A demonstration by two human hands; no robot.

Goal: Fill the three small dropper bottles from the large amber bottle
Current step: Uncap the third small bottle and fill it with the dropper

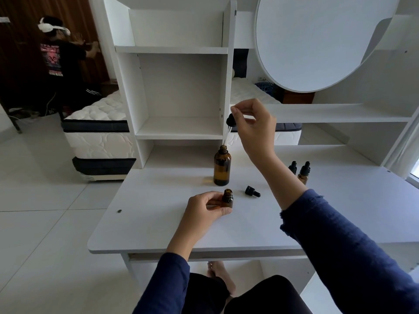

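The large amber bottle point(222, 167) stands uncapped on the white desk point(158, 223). My right hand point(254, 125) pinches the black bulb of its long dropper point(229, 126), whose glass tip hangs tilted just above the bottle's mouth. In front of it, my left hand point(205, 209) grips a small amber dropper bottle point(227, 198), uncapped and upright on the desk. That bottle's small black dropper cap point(252, 191) lies on its side just to the right. Two more small dropper bottles point(303, 172), capped, stand at the right, partly behind my right forearm.
A white shelf unit point(179, 87) rises at the desk's back, and a round mirror point(317, 41) stands at the upper right. Beyond are a mattress point(99, 123) and another person point(61, 64) with a headset. My knees and a bare foot show under the desk.
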